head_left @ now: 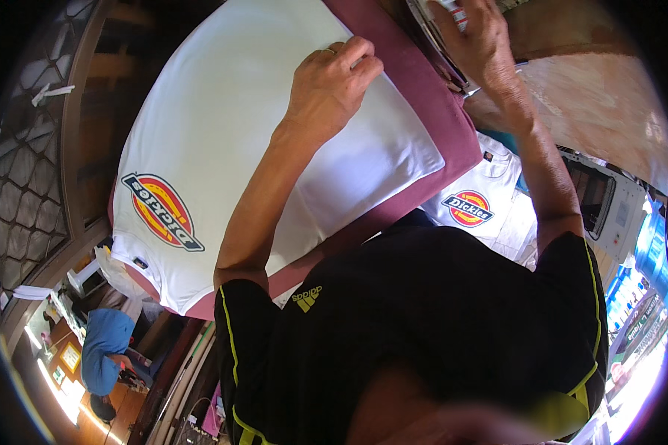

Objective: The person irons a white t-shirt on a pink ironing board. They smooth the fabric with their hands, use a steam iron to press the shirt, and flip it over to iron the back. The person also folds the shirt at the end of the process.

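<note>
Black-shirted shoulders (453, 311) fill the foreground, nearest the lens, as a person leans over a white tee (223, 133) spread flat on a maroon pad (430, 96). At far left, a round badge print (162, 211) sits near the shirt's collar end; the shirt's long axis runs from that lower-left corner toward the upper right, collar pointing down-left, hem out of view at the top. At centre, the left hand (330, 81) lies knuckles-up with fingers curled, pinching the fabric near the shirt's right edge where it meets the pad. At far right, the right hand (479, 37) reaches over a stack of flat sheets (441, 15) at the pad's edge; whether it grips one cannot be told. A second printed tee (479, 204) lies lower right. The likely risk: the pinch could drag a crease into the cloth or skew the shirt off square on the pad.
</note>
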`<action>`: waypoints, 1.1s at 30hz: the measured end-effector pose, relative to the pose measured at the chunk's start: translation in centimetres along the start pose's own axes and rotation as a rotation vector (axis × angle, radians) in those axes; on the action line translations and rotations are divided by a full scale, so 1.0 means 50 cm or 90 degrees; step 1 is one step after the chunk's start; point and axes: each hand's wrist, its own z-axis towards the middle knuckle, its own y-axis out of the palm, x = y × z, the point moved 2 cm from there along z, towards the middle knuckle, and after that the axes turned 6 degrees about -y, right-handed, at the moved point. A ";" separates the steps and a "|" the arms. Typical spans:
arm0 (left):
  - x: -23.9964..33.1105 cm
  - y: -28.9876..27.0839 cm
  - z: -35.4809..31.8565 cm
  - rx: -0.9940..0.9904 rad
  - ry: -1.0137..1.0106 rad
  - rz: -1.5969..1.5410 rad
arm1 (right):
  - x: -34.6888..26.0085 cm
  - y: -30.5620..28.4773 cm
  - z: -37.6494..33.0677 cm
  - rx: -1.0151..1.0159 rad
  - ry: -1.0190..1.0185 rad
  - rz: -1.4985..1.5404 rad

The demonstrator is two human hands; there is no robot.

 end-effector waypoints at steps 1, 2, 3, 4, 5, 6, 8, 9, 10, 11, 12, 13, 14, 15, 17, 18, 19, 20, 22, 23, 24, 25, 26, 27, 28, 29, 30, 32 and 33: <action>0.007 -0.011 0.004 0.016 -0.002 -0.001 | -0.005 0.037 -0.021 -0.094 0.169 0.175; 0.014 -0.025 0.006 0.031 -0.006 -0.015 | -0.018 0.081 -0.042 -0.187 0.337 0.350; 0.020 -0.041 0.007 0.048 -0.015 -0.025 | -0.039 0.118 -0.048 -0.243 0.312 0.489; 0.022 -0.053 0.009 0.068 -0.025 -0.034 | -0.055 0.144 -0.046 -0.300 0.281 0.627; 0.023 -0.060 0.013 0.091 -0.030 -0.048 | -0.069 0.157 -0.042 -0.422 0.294 0.705; 0.023 -0.067 0.010 0.113 -0.039 -0.060 | -0.080 0.172 -0.036 -0.505 0.281 0.743; 0.022 -0.077 0.004 0.172 -0.043 -0.085 | -0.096 0.181 -0.036 -0.623 0.265 0.767; 0.018 -0.083 -0.001 0.209 -0.040 -0.092 | -0.104 0.182 -0.038 -0.662 0.260 0.770; 0.010 -0.095 -0.011 0.248 -0.041 -0.086 | -0.107 0.184 -0.039 -0.697 0.255 0.771; 0.016 -0.109 -0.034 0.224 -0.060 -0.076 | -0.109 0.176 -0.047 -0.724 0.264 0.764; 0.021 -0.120 -0.053 0.215 -0.095 -0.082 | -0.110 0.163 -0.053 -0.744 0.280 0.752; 0.021 -0.136 -0.086 0.207 -0.139 -0.075 | -0.113 0.151 -0.059 -0.770 0.299 0.739; 0.026 -0.140 -0.134 0.185 -0.207 -0.035 | -0.108 0.152 -0.068 -0.812 0.309 0.738; 0.020 -0.137 -0.169 0.163 -0.236 -0.029 | -0.104 0.121 -0.078 -0.812 0.362 0.705; 0.018 -0.140 -0.270 0.139 -0.342 0.010 | -0.091 0.099 -0.088 -0.833 0.419 0.684; 0.017 -0.142 -0.322 0.143 -0.392 0.030 | -0.090 0.094 -0.090 -0.843 0.436 0.672; 0.026 -0.142 -0.359 0.147 -0.440 0.039 | -0.087 0.081 -0.094 -0.854 0.452 0.660; 0.038 -0.148 -0.400 0.161 -0.484 0.081 | -0.087 0.080 -0.096 -0.866 0.459 0.650; 0.080 -0.173 -0.467 0.171 -0.568 0.166 | -0.072 0.081 -0.106 -0.891 0.469 0.650; 0.087 -0.186 -0.496 0.179 -0.607 0.185 | -0.075 0.075 -0.108 -0.892 0.479 0.642; 0.096 -0.199 -0.523 0.188 -0.647 0.205 | -0.085 0.075 -0.108 -0.895 0.486 0.633; 0.105 -0.215 -0.550 0.195 -0.686 0.224 | -0.089 0.074 -0.109 -0.898 0.489 0.627; 0.109 -0.234 -0.576 0.195 -0.725 0.250 | -0.097 0.072 -0.107 -0.897 0.499 0.617; 0.096 -0.256 -0.600 0.192 -0.744 0.269 | -0.110 0.055 -0.115 -0.875 0.523 0.605; 0.090 -0.269 -0.634 0.200 -0.769 0.301 | -0.113 0.049 -0.118 -0.866 0.538 0.597; 0.083 -0.287 -0.668 0.198 -0.790 0.317 | -0.122 0.036 -0.128 -0.849 0.562 0.590; 0.112 -0.300 -0.712 0.208 -0.839 0.341 | -0.123 0.041 -0.125 -0.861 0.568 0.587; 0.102 -0.341 -0.780 0.226 -0.835 0.325 | -0.144 0.006 -0.144 -0.772 0.632 0.605; 0.095 -0.355 -0.820 0.244 -0.815 0.296 | -0.165 -0.011 -0.155 -0.703 0.663 0.626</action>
